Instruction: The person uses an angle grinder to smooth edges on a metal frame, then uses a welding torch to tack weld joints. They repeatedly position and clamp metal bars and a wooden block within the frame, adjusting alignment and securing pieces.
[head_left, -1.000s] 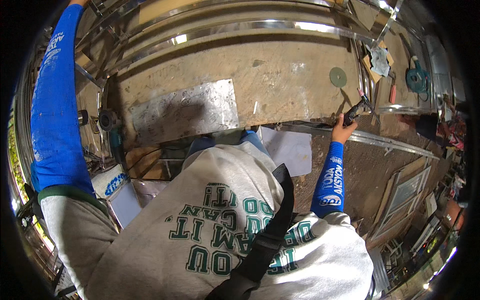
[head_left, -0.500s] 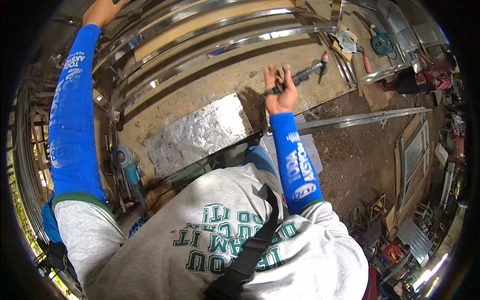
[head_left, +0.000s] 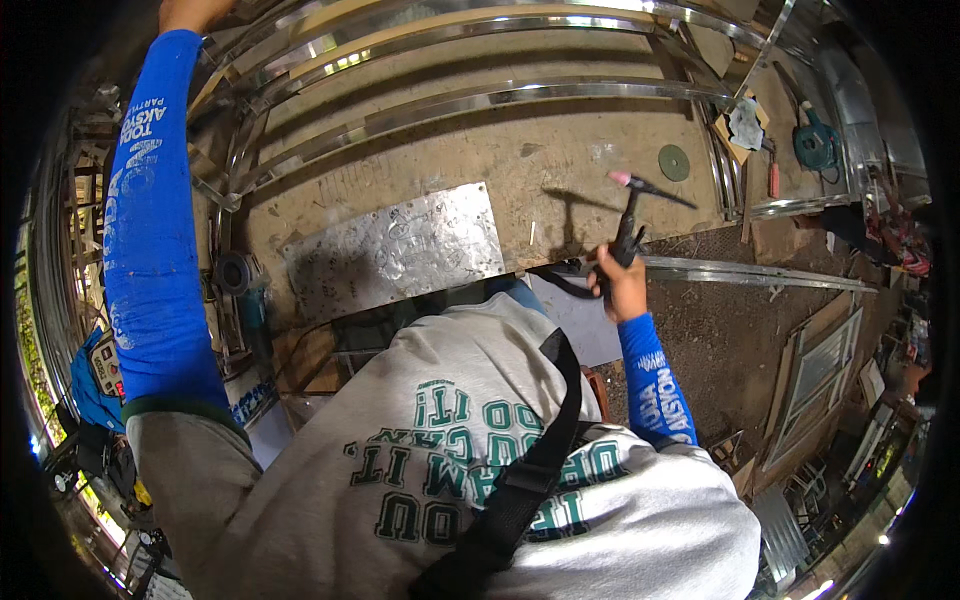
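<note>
My right hand (head_left: 622, 287) is closed round the black handle of a TIG welding torch (head_left: 629, 215), near the front edge of the worktable (head_left: 570, 150). The torch head has a pink nozzle and a long black back cap. Its dark cable (head_left: 565, 283) runs from beside my hand toward the table edge. Far to the upper left, my left hand (head_left: 190, 12) reaches beside a frame of shiny metal tubes (head_left: 480, 97). The picture's edge cuts off its fingers. Between my arms lies a scuffed metal plate (head_left: 400, 255).
A green abrasive disc (head_left: 674, 162) lies beyond the torch. An angle grinder (head_left: 243, 280) stands left of the plate. At the right are a grey rag (head_left: 745, 124), a teal power tool (head_left: 817, 146) and long metal tubes (head_left: 750, 272) over the dirt floor. Another person (head_left: 905, 235) is at the far right.
My right hand has closed round the torch and brought it nearer me and to the right, its nozzle turned up. The disc is now uncovered. My left hand has shifted further out of view.
</note>
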